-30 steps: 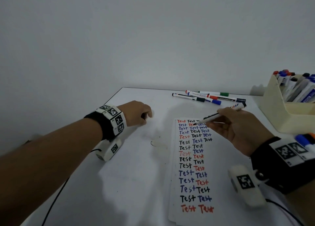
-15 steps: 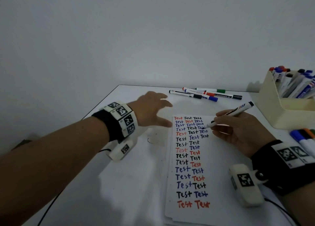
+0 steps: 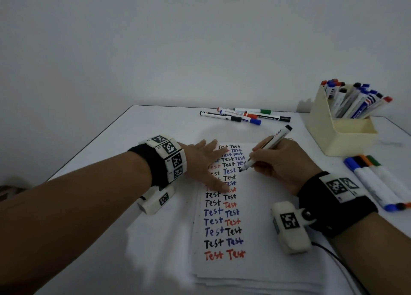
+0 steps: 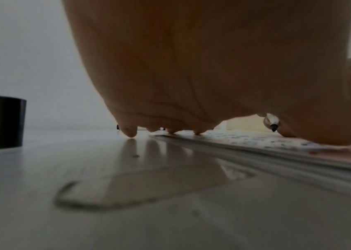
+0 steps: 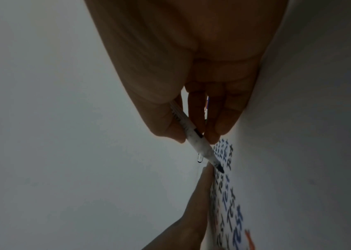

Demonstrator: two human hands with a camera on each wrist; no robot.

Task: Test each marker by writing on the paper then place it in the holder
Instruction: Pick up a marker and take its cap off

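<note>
Currently writing: right hand (image 3: 281, 161) pinching marker (image 3: 268, 147), left hand (image 3: 204, 163) flat, fingers spread on paper (image 3: 255, 216); risk of smudging wet ink beneath.

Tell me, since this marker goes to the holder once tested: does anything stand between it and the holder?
Nothing visible does. The marker in the right hand is at the paper, and the table between it and the holder lies bare; the loose markers lie farther back.
</note>
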